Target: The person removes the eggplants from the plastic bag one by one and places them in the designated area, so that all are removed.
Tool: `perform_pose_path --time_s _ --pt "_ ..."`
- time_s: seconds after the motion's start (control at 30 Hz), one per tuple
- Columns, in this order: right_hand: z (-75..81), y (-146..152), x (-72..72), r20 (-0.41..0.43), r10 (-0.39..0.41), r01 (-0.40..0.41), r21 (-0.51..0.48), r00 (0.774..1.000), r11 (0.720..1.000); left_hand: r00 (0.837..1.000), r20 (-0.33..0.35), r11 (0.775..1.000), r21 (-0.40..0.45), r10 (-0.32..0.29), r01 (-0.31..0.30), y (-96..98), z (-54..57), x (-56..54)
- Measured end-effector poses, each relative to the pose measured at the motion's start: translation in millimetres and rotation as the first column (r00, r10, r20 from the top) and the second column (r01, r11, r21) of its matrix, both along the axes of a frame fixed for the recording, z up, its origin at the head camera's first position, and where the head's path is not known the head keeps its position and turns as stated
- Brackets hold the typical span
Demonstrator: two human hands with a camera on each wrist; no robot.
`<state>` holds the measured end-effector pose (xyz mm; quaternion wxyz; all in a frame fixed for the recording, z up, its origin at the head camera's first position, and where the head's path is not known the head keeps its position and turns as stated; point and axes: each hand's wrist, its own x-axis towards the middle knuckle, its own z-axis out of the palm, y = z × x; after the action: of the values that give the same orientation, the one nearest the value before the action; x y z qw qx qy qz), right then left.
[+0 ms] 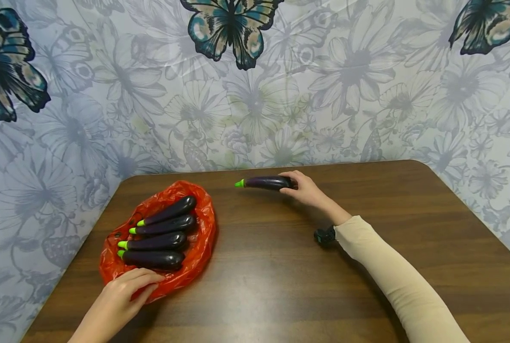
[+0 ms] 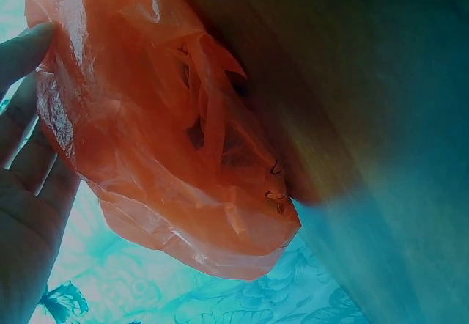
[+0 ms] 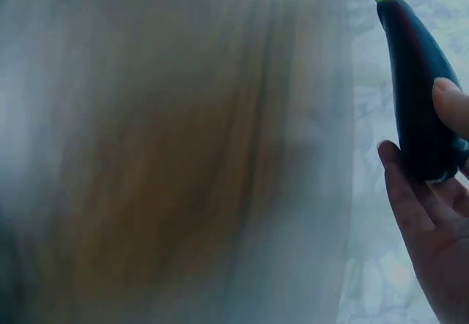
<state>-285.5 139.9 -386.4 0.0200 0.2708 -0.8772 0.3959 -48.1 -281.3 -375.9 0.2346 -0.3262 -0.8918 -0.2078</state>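
Observation:
My right hand (image 1: 305,189) grips an eggplant (image 1: 261,183) by its thick end near the table's far edge, the bright green stem pointing left. In the right wrist view the thumb lies on one side of this eggplant (image 3: 418,82) and fingers on the other. A red plastic bag (image 1: 208,228) lies spread on the left of the table, with several dark eggplants (image 1: 158,242) side by side in it, green stems to the left. At the bag's near rim, my left hand (image 1: 124,293) pinches the plastic; the left wrist view shows the bag (image 2: 139,141) between thumb and fingers.
The brown wooden table (image 1: 272,276) has a rounded far right corner. A cloth (image 1: 255,114) with flowers and teal butterflies hangs behind it. A small black device (image 1: 325,235) sits at the right wrist by the beige sleeve (image 1: 392,271).

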Motion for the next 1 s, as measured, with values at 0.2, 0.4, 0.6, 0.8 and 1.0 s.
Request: perform_pose_path --time_s 0.2,0.4,0.6,0.8,1.0 --pt "-6.8 7.8 -8.7 0.021 0.040 -0.041 0.033 0.999 0.999 1.000 0.001 1.000 0.000 0.000 0.000 -0.5 -0.5 0.4" --pt "-11.1 7.9 -15.9 0.054 0.075 -0.077 0.028 0.996 0.997 1.000 0.002 1.000 0.004 -0.012 0.012 -1.1 -0.9 -0.7" --pt "-12.7 4.5 -20.0 0.081 0.104 -0.106 0.025 0.991 0.994 1.000 0.017 1.000 0.009 -0.008 0.007 -0.3 0.2 -0.6" --pt "-14.6 4.3 -21.9 0.118 0.108 -0.114 0.048 0.987 0.992 1.000 0.005 1.000 0.014 -0.019 0.019 0.2 -1.2 -1.0" --pt "-12.9 2.9 -22.3 0.115 0.106 -0.114 0.071 0.988 0.991 1.000 0.011 1.000 0.017 -0.015 0.015 -0.8 -1.6 -0.2"
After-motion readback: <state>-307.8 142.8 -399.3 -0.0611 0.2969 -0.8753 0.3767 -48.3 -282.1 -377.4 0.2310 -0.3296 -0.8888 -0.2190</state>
